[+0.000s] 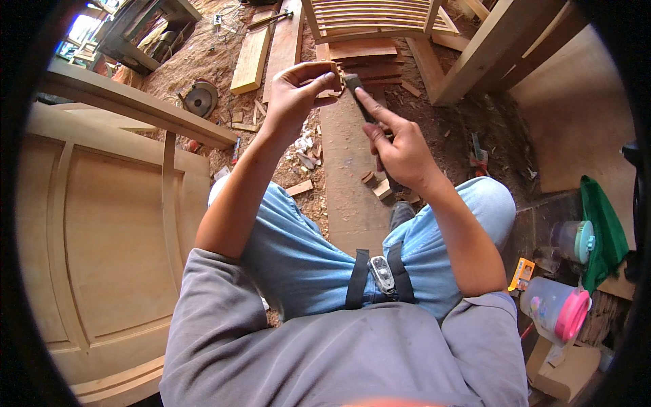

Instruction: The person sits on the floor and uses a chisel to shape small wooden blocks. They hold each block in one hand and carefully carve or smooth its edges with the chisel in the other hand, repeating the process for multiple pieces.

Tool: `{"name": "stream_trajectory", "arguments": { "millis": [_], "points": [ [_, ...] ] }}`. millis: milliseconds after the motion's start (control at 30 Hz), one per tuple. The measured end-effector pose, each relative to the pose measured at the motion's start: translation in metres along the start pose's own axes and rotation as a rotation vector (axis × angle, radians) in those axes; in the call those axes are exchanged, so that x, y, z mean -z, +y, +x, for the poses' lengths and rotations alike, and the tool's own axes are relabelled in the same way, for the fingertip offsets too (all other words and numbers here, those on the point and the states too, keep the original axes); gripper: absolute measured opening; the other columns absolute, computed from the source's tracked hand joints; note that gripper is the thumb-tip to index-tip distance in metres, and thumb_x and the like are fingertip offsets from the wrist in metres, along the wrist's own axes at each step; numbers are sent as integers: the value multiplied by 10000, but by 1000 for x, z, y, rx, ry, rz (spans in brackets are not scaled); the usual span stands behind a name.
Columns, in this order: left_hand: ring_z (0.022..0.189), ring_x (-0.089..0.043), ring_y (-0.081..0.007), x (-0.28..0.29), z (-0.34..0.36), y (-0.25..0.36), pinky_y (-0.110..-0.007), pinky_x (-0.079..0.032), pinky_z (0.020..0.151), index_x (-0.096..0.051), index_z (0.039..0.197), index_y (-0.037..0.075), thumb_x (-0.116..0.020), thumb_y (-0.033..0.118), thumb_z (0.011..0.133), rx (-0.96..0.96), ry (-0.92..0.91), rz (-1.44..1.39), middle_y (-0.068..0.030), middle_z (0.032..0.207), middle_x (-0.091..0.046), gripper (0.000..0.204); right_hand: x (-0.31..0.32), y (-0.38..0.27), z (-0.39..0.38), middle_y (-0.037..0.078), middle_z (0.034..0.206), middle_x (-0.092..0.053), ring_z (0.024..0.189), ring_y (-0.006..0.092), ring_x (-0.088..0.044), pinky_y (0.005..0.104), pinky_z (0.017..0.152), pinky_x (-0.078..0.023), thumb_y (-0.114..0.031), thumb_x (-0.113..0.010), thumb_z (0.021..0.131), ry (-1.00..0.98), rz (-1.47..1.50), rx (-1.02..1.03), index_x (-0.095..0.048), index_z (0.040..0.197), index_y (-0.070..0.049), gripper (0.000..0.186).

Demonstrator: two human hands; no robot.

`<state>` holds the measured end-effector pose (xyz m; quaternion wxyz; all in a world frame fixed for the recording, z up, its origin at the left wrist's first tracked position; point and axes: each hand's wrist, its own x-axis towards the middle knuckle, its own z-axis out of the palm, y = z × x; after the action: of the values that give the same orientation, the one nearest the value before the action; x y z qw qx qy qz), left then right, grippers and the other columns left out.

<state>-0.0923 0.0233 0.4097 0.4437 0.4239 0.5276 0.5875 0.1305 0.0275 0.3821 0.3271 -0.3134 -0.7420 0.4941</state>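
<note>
My left hand [296,91] is raised over the plank in front of me, fingers closed around a small piece of light wood [336,76]. My right hand [405,148] grips a dark, flat-bladed hand tool [352,85], with the index finger stretched along it. The tool's far end meets or nearly meets the wood piece; the exact contact is too small to tell. Whether the tool is a chisel or a file I cannot tell. Below my hands, a long wide plank [342,169] runs between my legs, with small wood blocks [382,188] on it.
A wooden door panel [122,237] stands at the left under a beam [142,105]. A circular saw [201,99] lies on the shavings-covered floor. Boards [251,61] and a slatted wooden frame [373,17] are ahead. Lidded plastic tubs [548,305] and green cloth [603,237] are at right.
</note>
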Motion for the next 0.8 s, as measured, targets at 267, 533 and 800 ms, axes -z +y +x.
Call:
{"name": "stream_trajectory", "arguments": {
  "millis": [267, 533, 800],
  "points": [
    [902, -747, -174, 7, 1, -3, -333, -636, 812, -713, 1187, -13, -770, 135, 940, -3, -69, 48, -105, 1064, -757, 293, -2, 5, 10, 109, 661, -623, 524, 106, -571, 311, 565, -543, -159, -593, 1042, 243, 103, -160, -495, 1542, -241, 516],
    [1050, -690, -161, 17, 11, -14, -361, -563, 939, -567, 1420, 21, -687, 174, 982, 210, -185, -266, -53, 1194, -710, 479, 7, -2, 4, 55, 669, -646, 501, 124, -614, 325, 528, -542, -171, -588, 1042, 168, 96, -139, -462, 1563, -249, 541],
    [940, -693, -118, 5, -1, -8, -299, -607, 819, -609, 1386, 85, -696, 146, 993, 348, -329, -288, -24, 1084, -713, 407, 1, -4, 3, 35, 787, -669, 579, 67, -576, 262, 536, -540, -105, -675, 996, 229, 75, -40, -373, 1612, -193, 691]
  ]
}}
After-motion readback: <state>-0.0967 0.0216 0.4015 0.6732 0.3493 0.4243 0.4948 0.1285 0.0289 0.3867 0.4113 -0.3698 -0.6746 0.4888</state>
